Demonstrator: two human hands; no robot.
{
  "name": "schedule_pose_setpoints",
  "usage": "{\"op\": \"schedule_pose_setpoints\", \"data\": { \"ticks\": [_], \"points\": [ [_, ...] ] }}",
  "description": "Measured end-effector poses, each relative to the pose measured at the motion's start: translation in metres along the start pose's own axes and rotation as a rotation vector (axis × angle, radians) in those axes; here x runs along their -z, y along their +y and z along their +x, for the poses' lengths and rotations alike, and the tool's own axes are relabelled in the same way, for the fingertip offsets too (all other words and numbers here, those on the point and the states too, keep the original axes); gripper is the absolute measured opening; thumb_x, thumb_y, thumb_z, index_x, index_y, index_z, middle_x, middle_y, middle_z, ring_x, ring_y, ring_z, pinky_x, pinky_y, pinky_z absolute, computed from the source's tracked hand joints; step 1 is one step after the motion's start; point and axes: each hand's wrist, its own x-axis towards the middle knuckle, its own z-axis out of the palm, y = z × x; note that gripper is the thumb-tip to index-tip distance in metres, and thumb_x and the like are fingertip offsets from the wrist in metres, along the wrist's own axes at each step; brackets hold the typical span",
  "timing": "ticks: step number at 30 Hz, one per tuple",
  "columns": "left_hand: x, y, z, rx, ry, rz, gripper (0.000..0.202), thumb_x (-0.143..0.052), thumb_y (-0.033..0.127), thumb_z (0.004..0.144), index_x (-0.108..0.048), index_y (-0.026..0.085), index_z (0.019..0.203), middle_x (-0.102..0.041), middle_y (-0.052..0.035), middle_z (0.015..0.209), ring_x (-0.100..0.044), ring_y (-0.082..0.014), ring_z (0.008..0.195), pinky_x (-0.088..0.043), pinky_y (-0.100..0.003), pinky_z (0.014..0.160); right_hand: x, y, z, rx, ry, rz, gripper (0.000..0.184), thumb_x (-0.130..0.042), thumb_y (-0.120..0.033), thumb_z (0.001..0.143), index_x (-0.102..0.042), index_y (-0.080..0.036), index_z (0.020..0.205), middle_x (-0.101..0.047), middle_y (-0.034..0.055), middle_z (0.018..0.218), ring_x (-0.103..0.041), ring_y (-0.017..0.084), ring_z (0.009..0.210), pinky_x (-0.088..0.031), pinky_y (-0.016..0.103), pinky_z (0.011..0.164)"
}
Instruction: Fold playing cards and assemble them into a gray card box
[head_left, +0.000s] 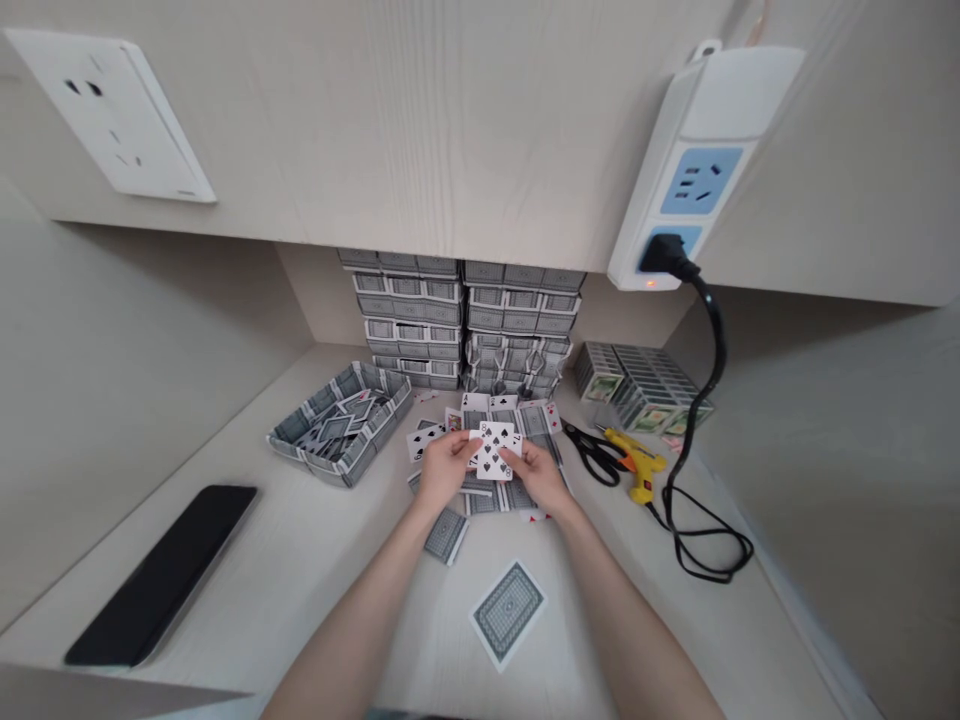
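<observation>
My left hand (445,466) and my right hand (541,474) are both closed on playing cards (496,450), one at each side. An eight of spades faces me in front, with sevens showing at the edges behind it. Beneath and behind my hands lie joined grey-backed cards (504,423) and loose cards; their exact arrangement is partly hidden. A spade card (421,442) lies face up beside my left hand. Nearer to me are a small grey-backed card stack (447,535) and a single card (509,612), back up.
A card-built basket (360,455) holding loose cards stands left, near a black phone-like slab (165,570). Stacked card baskets (414,330) rise at the back. Right are black scissors (596,455), a yellow glue gun (637,465), boxed decks (645,385) and a cable (718,340) from a power strip (697,170).
</observation>
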Motion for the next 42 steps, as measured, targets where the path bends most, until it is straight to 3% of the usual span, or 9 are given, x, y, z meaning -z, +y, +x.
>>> {"op": "schedule_pose_setpoints", "data": {
  "ticks": [7, 12, 16, 19, 28, 32, 42],
  "points": [
    [0.000, -0.004, 0.000, -0.063, 0.003, 0.037, 0.026, -0.063, 0.032, 0.066, -0.065, 0.015, 0.085, -0.069, -0.0036, 0.076, -0.063, -0.0160, 0.064, -0.053, -0.026, 0.054, -0.001, -0.003, -0.001, 0.016, 0.025, -0.008, 0.028, -0.061, -0.043, 0.068, -0.059, -0.017, 0.079, -0.064, 0.0009, 0.067, -0.055, 0.015, 0.059, -0.043, 0.026, 0.056],
    [0.001, -0.001, 0.000, -0.026, 0.022, -0.007, 0.027, -0.066, 0.033, 0.063, -0.065, 0.014, 0.083, -0.069, -0.0040, 0.075, -0.063, -0.0161, 0.065, -0.053, -0.026, 0.055, 0.000, -0.001, 0.000, 0.011, 0.029, 0.007, 0.032, -0.063, -0.044, 0.066, -0.060, -0.017, 0.082, -0.066, 0.0024, 0.072, -0.057, 0.017, 0.064, -0.045, 0.028, 0.060],
    [0.007, 0.012, -0.002, 0.105, -0.118, -0.208, 0.031, -0.065, 0.035, 0.065, -0.065, 0.011, 0.084, -0.068, -0.0062, 0.076, -0.064, -0.0160, 0.067, -0.054, -0.030, 0.062, 0.001, 0.001, 0.001, 0.003, 0.051, 0.078, 0.036, -0.064, -0.044, 0.065, -0.061, -0.016, 0.087, -0.067, 0.0036, 0.074, -0.058, 0.016, 0.062, -0.046, 0.028, 0.058],
    [0.012, 0.020, -0.004, 0.188, -0.225, -0.295, 0.031, -0.069, 0.028, 0.064, -0.065, 0.011, 0.090, -0.068, -0.0089, 0.083, -0.064, -0.0160, 0.074, -0.054, -0.029, 0.069, 0.002, 0.003, 0.002, 0.004, 0.062, 0.113, 0.038, -0.064, -0.043, 0.065, -0.062, -0.016, 0.091, -0.067, 0.0040, 0.076, -0.058, 0.016, 0.061, -0.046, 0.029, 0.059],
    [0.007, 0.013, -0.004, 0.215, -0.265, -0.266, 0.033, -0.074, 0.025, 0.057, -0.067, 0.012, 0.088, -0.068, -0.0085, 0.089, -0.063, -0.0150, 0.076, -0.052, -0.029, 0.076, 0.000, 0.004, 0.001, 0.053, 0.097, 0.021, 0.029, -0.063, -0.040, 0.068, -0.063, -0.017, 0.086, -0.067, 0.0039, 0.078, -0.059, 0.018, 0.070, -0.046, 0.031, 0.066],
    [0.003, 0.006, -0.002, 0.182, -0.217, -0.225, 0.034, -0.075, 0.027, 0.054, -0.068, 0.012, 0.085, -0.069, -0.0054, 0.082, -0.063, -0.0134, 0.072, -0.051, -0.028, 0.076, -0.002, 0.009, 0.001, 0.052, 0.122, -0.052, 0.026, -0.062, -0.041, 0.068, -0.063, -0.017, 0.078, -0.066, 0.0025, 0.070, -0.056, 0.016, 0.062, -0.044, 0.028, 0.059],
    [0.000, 0.003, -0.001, 0.192, 0.003, -0.177, 0.031, -0.078, 0.026, 0.042, -0.068, 0.010, 0.067, -0.066, -0.0029, 0.060, -0.059, -0.0122, 0.053, -0.050, -0.026, 0.059, -0.001, 0.011, 0.000, 0.000, 0.105, -0.096, 0.035, -0.064, -0.047, 0.062, -0.065, -0.014, 0.072, -0.065, 0.0023, 0.065, -0.053, 0.014, 0.056, -0.040, 0.025, 0.052]
  ]
}}
